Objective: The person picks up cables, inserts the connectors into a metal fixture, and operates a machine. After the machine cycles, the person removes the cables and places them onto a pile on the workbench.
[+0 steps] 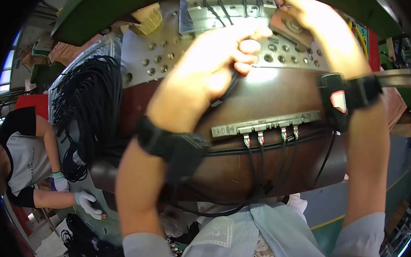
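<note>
My left hand (219, 58) is closed around a black cable (223, 97) that hangs out below the fingers. It is just in front of a metal mould (198, 12), where several dark cables lie across the top. At the mould's right end, beside a brown block (289, 27), my right hand (303, 11) has its fingers bent together; what they pinch is too small to make out. Nearer to me a narrow metal holder strip (267, 124) lies on the brown bench surface (283, 93). Several cables with coloured wire ends (261, 138) hang from its front edge.
A large bundle of black cables (87, 97) lies at the left. Behind my hands runs a perforated metal plate (155, 59), with a green machine frame (87, 15) arching over it. A co-worker's gloved hand (88, 204) rests on a surface at the lower left.
</note>
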Demonstrator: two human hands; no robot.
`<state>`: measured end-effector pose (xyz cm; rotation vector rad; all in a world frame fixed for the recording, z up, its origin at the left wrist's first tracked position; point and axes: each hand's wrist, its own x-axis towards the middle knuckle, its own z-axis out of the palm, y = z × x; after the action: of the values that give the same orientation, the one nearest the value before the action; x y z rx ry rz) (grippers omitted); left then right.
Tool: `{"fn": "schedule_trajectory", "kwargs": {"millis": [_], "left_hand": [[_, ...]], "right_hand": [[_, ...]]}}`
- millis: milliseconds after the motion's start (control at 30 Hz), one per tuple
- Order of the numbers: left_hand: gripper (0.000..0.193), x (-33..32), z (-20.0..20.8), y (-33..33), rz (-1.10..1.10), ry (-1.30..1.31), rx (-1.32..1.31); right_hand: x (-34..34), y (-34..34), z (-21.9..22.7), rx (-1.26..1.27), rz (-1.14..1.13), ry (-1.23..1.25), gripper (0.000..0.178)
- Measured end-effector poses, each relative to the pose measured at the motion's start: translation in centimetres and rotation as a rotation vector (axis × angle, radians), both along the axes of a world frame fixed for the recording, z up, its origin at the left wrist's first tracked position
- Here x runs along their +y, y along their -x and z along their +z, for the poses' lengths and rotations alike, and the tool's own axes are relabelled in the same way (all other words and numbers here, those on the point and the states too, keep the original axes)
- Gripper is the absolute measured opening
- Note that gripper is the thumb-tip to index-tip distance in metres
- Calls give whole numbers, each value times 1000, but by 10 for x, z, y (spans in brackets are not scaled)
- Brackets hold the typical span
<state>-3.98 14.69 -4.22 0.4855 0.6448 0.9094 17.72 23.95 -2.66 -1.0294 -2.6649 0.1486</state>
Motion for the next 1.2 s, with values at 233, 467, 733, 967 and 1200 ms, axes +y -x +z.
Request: {"fn": "schedule_trajectory", "kwargs": {"millis": [233,467,733,967,1200], "left_hand": [[27,-31,36,-4,117,11,-152],[21,-104,64,-17,305,175,201],[31,-201,118,121,1148,-403,478],[39,-175,76,271,1060,36,2068],[33,-156,29,15,-167,-341,710]], "right_hand": [[23,57,-2,588,-637,490,23],[-53,68,33,536,-286,797,30],[-46,30,4,191,122,738,29],[-118,16,2,329,90,-188,27],[-138,8,12,175,105,389,22]]}}
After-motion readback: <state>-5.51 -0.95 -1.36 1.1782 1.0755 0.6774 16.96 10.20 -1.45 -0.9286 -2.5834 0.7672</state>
